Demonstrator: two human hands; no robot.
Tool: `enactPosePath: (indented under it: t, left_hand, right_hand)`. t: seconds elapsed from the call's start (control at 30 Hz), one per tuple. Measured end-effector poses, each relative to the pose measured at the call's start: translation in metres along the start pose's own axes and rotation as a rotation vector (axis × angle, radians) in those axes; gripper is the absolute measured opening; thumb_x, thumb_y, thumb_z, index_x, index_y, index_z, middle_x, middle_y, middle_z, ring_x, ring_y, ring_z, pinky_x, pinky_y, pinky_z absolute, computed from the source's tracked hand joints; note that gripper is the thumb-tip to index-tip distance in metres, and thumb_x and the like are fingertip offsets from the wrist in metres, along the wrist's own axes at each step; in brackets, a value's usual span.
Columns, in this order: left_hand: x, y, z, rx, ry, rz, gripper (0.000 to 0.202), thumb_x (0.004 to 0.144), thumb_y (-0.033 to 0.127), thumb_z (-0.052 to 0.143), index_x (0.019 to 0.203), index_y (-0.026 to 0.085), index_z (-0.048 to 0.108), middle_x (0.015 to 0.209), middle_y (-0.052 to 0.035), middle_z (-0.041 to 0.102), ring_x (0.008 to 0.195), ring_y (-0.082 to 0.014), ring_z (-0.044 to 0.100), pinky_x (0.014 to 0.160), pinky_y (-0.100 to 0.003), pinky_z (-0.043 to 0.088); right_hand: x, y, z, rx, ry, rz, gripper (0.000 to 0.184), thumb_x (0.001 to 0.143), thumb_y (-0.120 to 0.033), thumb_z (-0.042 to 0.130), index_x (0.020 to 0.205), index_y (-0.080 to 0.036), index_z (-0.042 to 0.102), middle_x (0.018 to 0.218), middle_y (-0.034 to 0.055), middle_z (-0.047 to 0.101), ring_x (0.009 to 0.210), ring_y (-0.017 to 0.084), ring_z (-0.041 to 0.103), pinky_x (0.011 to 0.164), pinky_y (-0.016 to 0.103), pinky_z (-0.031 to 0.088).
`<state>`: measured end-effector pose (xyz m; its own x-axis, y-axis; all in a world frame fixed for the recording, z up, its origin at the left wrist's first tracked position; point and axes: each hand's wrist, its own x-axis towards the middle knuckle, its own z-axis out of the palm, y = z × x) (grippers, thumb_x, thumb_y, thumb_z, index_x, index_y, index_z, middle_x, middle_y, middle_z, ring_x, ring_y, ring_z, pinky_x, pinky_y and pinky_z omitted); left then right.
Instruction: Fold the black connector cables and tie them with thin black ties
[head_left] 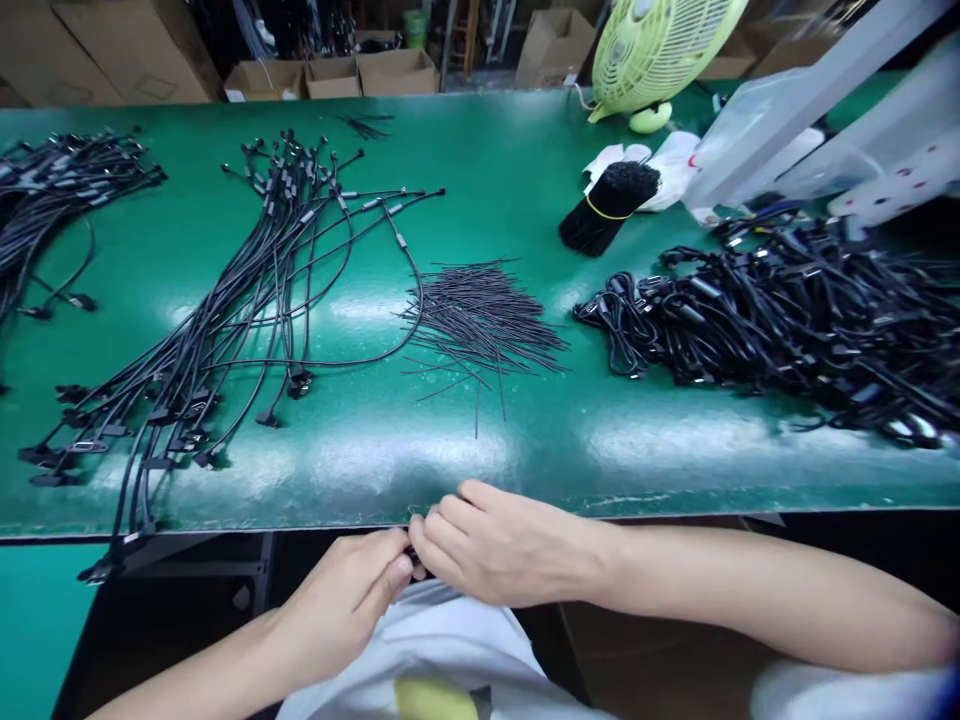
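My left hand (358,582) and my right hand (491,542) meet at the near edge of the green table, in front of my body. Both are closed around a black cable (412,554), of which only a small dark part shows between the fingers; the rest is hidden. Beyond them lies a loose pile of short black twist ties (484,312), a few strays pointing towards my hands. To the left, a spread bunch of uncoiled black cables (217,290) with plugs crosses the table, some ends hanging over the edge.
Coiled, tied cables (795,320) are heaped on the right. A banded bundle of black ties (609,208) stands near a green fan (660,50) and a pale slanted post (832,95). More cables (67,200) lie far left. Cardboard boxes (397,72) are behind the table (525,440).
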<state>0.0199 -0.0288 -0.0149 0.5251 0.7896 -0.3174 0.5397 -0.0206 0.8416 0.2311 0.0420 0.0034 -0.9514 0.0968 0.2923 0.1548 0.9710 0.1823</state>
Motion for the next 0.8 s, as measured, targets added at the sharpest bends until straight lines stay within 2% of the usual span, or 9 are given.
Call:
enactPosePath:
  t: [0.13, 0.2, 0.37, 0.47, 0.53, 0.6, 0.7, 0.73, 0.8]
  left_hand:
    - [0.006, -0.001, -0.005, 0.086, -0.022, 0.023, 0.031, 0.1, 0.029, 0.029, 0.073, 0.02, 0.04, 0.068, 0.0019, 0.051, 0.061, -0.0122, 0.047, 0.06, -0.024, 0.035]
    - [0.008, -0.002, -0.005, 0.186, 0.035, 0.078, 0.028, 0.1, 0.025, 0.029, 0.075, 0.02, 0.041, 0.069, 0.0017, 0.053, 0.06, -0.0122, 0.048, 0.058, -0.024, 0.035]
    - [0.009, -0.008, 0.0, 0.467, 0.24, 0.237, 0.027, 0.097, 0.017, 0.03, 0.075, 0.02, 0.045, 0.065, 0.0001, 0.055, 0.055, -0.0146, 0.05, 0.054, -0.027, 0.032]
    - [0.009, -0.01, -0.002, 0.412, 0.247, 0.209, 0.029, 0.097, 0.018, 0.03, 0.075, 0.02, 0.048, 0.065, -0.0005, 0.056, 0.056, -0.0154, 0.051, 0.054, -0.027, 0.031]
    - [0.007, -0.013, -0.007, 0.223, 0.207, 0.104, 0.03, 0.099, 0.025, 0.031, 0.078, 0.019, 0.052, 0.067, -0.0004, 0.057, 0.058, -0.0149, 0.052, 0.056, -0.027, 0.033]
    - [0.004, -0.017, -0.013, -0.031, 0.216, -0.039, 0.033, 0.099, 0.037, 0.035, 0.081, 0.019, 0.056, 0.065, 0.0006, 0.054, 0.059, -0.014, 0.05, 0.057, -0.026, 0.034]
    - [0.001, -0.026, -0.017, -0.462, 0.332, -0.183, 0.037, 0.095, 0.049, 0.042, 0.081, 0.018, 0.056, 0.058, 0.0038, 0.043, 0.054, -0.0113, 0.041, 0.054, -0.024, 0.032]
    - [0.0, -0.029, -0.016, -0.6, 0.371, -0.197, 0.038, 0.094, 0.051, 0.045, 0.08, 0.017, 0.055, 0.058, 0.0047, 0.04, 0.053, -0.0103, 0.038, 0.053, -0.024, 0.031]
    - [0.001, -0.03, -0.012, -0.827, 0.44, -0.192, 0.038, 0.091, 0.052, 0.052, 0.078, 0.017, 0.053, 0.058, 0.0057, 0.037, 0.051, -0.0084, 0.035, 0.051, -0.023, 0.029]
  right_hand:
    - [-0.002, -0.002, 0.005, -0.038, -0.037, 0.053, 0.014, 0.093, -0.015, 0.045, 0.081, -0.017, 0.051, 0.065, -0.0018, 0.044, 0.054, 0.014, 0.038, 0.052, 0.032, 0.015]
    - [-0.001, -0.001, 0.008, 0.048, -0.085, 0.068, 0.015, 0.095, -0.015, 0.043, 0.082, -0.017, 0.05, 0.068, -0.0011, 0.047, 0.056, 0.014, 0.041, 0.052, 0.032, 0.019]
    - [0.009, -0.009, 0.013, 0.42, -0.374, 0.221, 0.017, 0.098, -0.024, 0.04, 0.086, -0.017, 0.05, 0.075, 0.002, 0.057, 0.061, 0.015, 0.049, 0.052, 0.029, 0.026]
    - [0.014, -0.006, 0.018, 0.409, -0.381, 0.184, 0.021, 0.098, -0.021, 0.037, 0.089, -0.015, 0.055, 0.074, 0.003, 0.059, 0.058, 0.015, 0.049, 0.05, 0.029, 0.027]
    - [0.009, 0.018, 0.022, 0.476, -0.307, 0.144, 0.029, 0.101, -0.031, 0.036, 0.09, -0.016, 0.059, 0.077, 0.0027, 0.061, 0.063, 0.014, 0.052, 0.053, 0.028, 0.033]
    - [-0.005, 0.064, 0.027, 0.507, -0.184, 0.259, 0.032, 0.101, -0.037, 0.038, 0.096, -0.02, 0.064, 0.086, 0.0022, 0.064, 0.074, 0.013, 0.056, 0.063, 0.026, 0.04]
    - [-0.038, 0.147, 0.043, 0.122, 0.042, 0.894, 0.031, 0.101, -0.03, 0.039, 0.106, -0.019, 0.067, 0.104, 0.0068, 0.064, 0.09, 0.015, 0.055, 0.08, 0.028, 0.042]
    - [-0.047, 0.17, 0.05, 0.074, 0.05, 0.962, 0.03, 0.1, -0.028, 0.041, 0.107, -0.015, 0.068, 0.111, 0.011, 0.062, 0.096, 0.017, 0.054, 0.085, 0.031, 0.041]
    - [-0.06, 0.2, 0.065, 0.032, 0.046, 1.013, 0.025, 0.096, -0.023, 0.047, 0.101, -0.012, 0.069, 0.11, 0.0141, 0.062, 0.095, 0.02, 0.053, 0.086, 0.034, 0.041]
